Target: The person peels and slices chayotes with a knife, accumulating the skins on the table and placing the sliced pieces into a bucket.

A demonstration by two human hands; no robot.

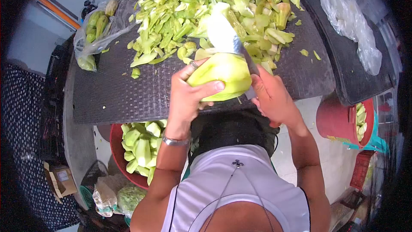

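At the centre of the frame, the left hand (pixel 183 91) is cradling a peeled green papaya (pixel 225 75) above the worktop (pixel 124 96) in a wide grip, while the right hand (pixel 277 99) is clenching a knife (pixel 245 55) that, judging by the slick-looking flesh, is risking a skid toward the left fingers.

Both arms are bent and reach forward from the body, the two hands close together but apart. The left hand (pixel 193 88) is curled in a grip, its thumb (pixel 212 88) stretched inward across the near side and its index finger (pixel 189 69) bent over higher up. The left forearm (pixel 171 157) rises nearly upright. The right hand (pixel 272 101) is closed, its thumb (pixel 259 87) pointing forward, and the right forearm (pixel 304 144) slants inward to the wrist (pixel 296 120)
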